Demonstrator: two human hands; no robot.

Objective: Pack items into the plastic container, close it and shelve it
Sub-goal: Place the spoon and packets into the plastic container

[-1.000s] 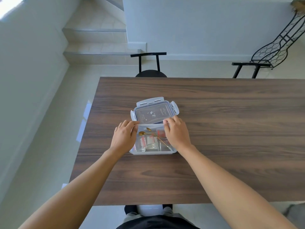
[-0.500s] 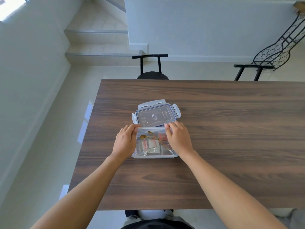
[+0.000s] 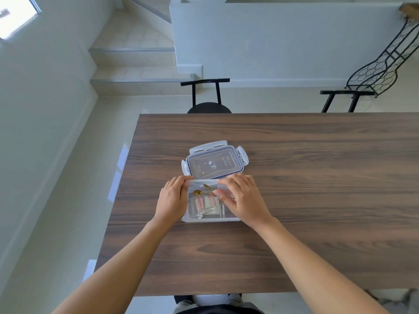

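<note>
Right hand [image 3: 243, 198] shifted inward over box [image 3: 210, 219], fingers loose, grip unclear; left hand [image 3: 172, 200] holds rim; lid [image 3: 215, 163] still off; closing due

Clear plastic container [image 3: 209, 219], matt wood-grain table [image 3: 306, 182]

Dark wood-grain table [image 3: 294, 200] fills centre and right of frame, far edge running across the middle, near edge at the bottom. Two things sit directly on it, left of frame centre: clear plastic container [image 3: 209, 219], open-topped, and its lid [image 3: 214, 163] lying flat just above it in frame, latch flaps splayed out, the two touching or nearly so. Container holds small clear glass jars and gold spoons; exact count unclear.
</note>
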